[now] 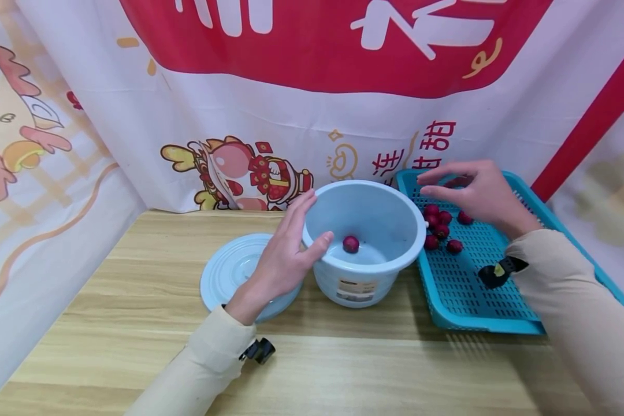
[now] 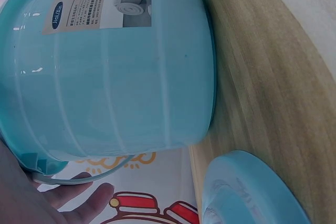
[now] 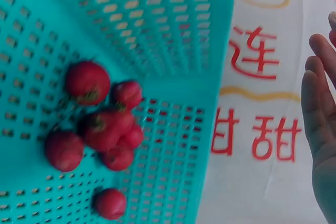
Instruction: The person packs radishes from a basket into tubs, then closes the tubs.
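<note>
A light-blue bucket [image 1: 325, 277] stands mid-table with one small red radish [image 1: 351, 244] on its floor. My left hand [image 1: 283, 257] rests against the bucket's left side, thumb at the rim and fingers fairly straight. In the left wrist view, those fingers [image 2: 94, 203] extend beside the thin bucket handle [image 2: 84, 180]. Over the back of a teal basket [image 1: 431, 303], my right hand [image 1: 475, 193] hovers with fingers reaching left and thumb apart; no radish shows in its grasp. Several red radishes [image 1: 432, 221] lie in the basket's back left, also seen as radishes [image 3: 88, 83] in the right wrist view.
The bucket's round blue lid [image 1: 226, 268] lies on the wooden table [image 1: 109, 323] to the left, partly beneath my left forearm. A printed cloth [image 1: 317, 110] hangs behind the table. The basket stands close to the bucket's right side.
</note>
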Tool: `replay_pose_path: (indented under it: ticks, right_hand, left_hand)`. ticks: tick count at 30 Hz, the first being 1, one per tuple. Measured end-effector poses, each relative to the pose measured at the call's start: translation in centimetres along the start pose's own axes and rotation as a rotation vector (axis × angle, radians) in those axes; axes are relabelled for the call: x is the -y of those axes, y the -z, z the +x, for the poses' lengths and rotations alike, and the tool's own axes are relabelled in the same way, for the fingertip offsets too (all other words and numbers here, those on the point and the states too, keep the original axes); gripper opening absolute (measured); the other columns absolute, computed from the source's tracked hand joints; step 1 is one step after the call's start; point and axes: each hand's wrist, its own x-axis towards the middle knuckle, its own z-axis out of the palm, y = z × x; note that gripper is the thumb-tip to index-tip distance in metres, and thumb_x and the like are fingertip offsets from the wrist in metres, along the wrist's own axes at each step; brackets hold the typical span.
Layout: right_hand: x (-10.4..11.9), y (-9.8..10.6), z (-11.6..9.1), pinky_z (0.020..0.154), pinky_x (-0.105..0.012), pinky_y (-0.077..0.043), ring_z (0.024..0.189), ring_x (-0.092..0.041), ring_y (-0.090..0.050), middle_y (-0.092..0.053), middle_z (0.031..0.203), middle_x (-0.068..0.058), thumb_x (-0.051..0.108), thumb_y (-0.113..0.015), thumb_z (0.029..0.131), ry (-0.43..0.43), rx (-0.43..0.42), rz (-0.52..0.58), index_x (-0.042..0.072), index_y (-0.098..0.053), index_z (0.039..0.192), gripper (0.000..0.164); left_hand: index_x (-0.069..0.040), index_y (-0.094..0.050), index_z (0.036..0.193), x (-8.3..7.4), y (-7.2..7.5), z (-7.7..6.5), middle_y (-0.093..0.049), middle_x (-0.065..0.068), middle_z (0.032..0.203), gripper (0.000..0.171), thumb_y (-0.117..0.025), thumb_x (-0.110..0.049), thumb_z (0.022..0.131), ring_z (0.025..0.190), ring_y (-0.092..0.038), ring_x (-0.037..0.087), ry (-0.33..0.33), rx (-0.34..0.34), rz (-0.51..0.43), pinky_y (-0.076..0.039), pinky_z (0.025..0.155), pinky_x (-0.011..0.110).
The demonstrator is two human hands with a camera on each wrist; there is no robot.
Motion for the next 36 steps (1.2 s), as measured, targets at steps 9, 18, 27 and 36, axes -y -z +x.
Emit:
replay_pose_path:
  ticks: [9,18,27,36]
  right_hand:
    - [-2.8,1.1,0.5,0.079,-0.022,-0.062,0.123,-0.027,-0.062,-0.070,0.140,-0.009,0.050,-0.078,0.093,-0.098,0.088,-0.028,0.023,-0.070,0.140,0.055]
    - [-5.6,0.6,0.8,0.095,-0.051,-0.062,0.132,-0.035,-0.057,-0.069,0.142,-0.015,0.034,-0.079,0.096,-0.141,0.226,-0.094,0.017,-0.072,0.138,0.047]
    - [-7.3,-0.2,1.0,0.101,-0.060,-0.059,0.130,-0.038,-0.062,-0.073,0.136,-0.015,0.026,-0.081,0.094,-0.154,0.312,-0.088,0.015,-0.073,0.136,0.044]
    - [-8.2,-1.2,1.1,0.106,-0.068,-0.050,0.137,-0.042,-0.052,-0.072,0.139,-0.015,0.030,-0.082,0.093,-0.144,0.403,-0.139,0.018,-0.077,0.129,0.038]
  left_hand:
    - [-0.021,-0.024,0.170,0.0,-0.1,0.0,-0.013,-0.012,0.179,0.083,-0.049,-0.059,0.099,0.165,-0.024,0.023,0.000,-0.001,-0.002,-0.035,0.124,0.067]
    - [-0.022,-0.024,0.170,0.1,-0.1,0.0,-0.013,-0.012,0.179,0.083,-0.049,-0.059,0.100,0.165,-0.023,0.022,0.004,0.000,-0.001,-0.035,0.125,0.066]
    - [-0.021,-0.024,0.170,0.2,-0.1,0.0,-0.013,-0.013,0.179,0.082,-0.049,-0.058,0.100,0.165,-0.023,0.021,-0.002,-0.003,0.007,-0.035,0.125,0.066]
    - [-0.021,-0.025,0.169,0.2,-0.1,0.1,-0.012,-0.015,0.178,0.082,-0.048,-0.058,0.100,0.165,-0.022,0.019,0.000,-0.002,0.011,-0.034,0.126,0.064]
